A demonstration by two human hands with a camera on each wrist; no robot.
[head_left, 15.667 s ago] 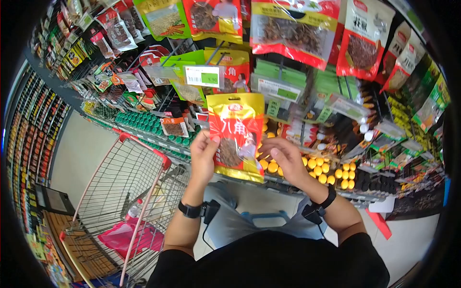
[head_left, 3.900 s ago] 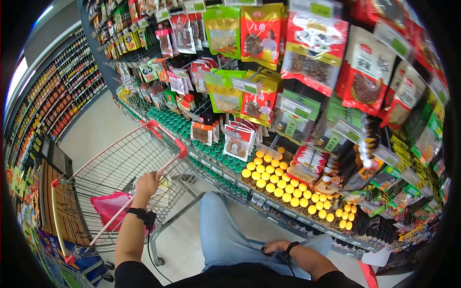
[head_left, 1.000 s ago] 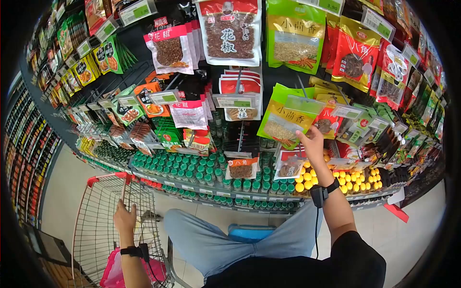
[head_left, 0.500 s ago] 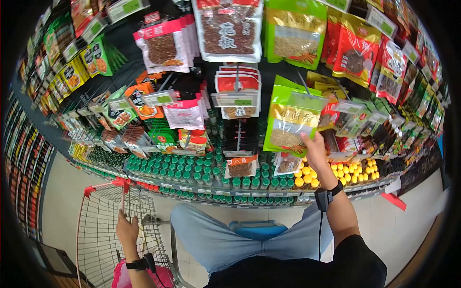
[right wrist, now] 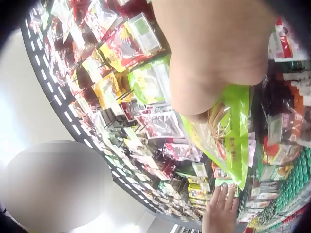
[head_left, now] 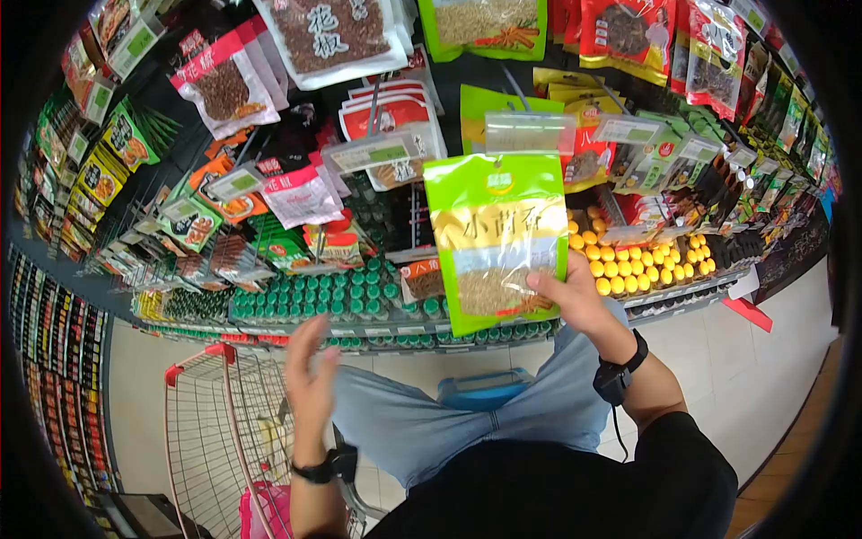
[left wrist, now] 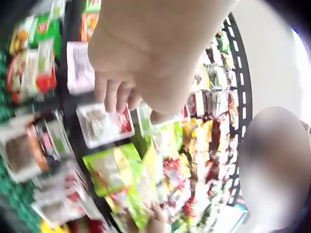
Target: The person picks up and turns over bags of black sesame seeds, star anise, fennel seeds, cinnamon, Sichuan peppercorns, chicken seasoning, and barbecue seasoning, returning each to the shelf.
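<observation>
A green and gold packet of fennel seeds [head_left: 496, 225] faces up in the middle of the head view, held in front of the hanging rack. My right hand [head_left: 588, 301] pinches it at the lower right edge, thumb across the front and the other fingers hidden behind. To the left, my left hand [head_left: 310, 382] is raised beside the cart, its fingers slightly blurred and holding nothing. In the right wrist view, the packet [right wrist: 238, 131] hangs from under the right hand [right wrist: 214, 53], and the left hand's fingers show just below its lower corner.
Spice packets hang on hooks across the rack, including a matching green packet [head_left: 485, 22] above. Green-capped jars [head_left: 314, 295] and yellow-capped jars [head_left: 628, 269] line the lower shelf. A wire shopping cart [head_left: 202, 431] with a pink bag [head_left: 267, 512] stands at left. A blue stool [head_left: 485, 388] sits between my knees.
The right hand has drawn the fennel packet off its hook and toward me. The left hand has left the cart's side and risen toward the packet. Earlier, a red star anise packet was held.
</observation>
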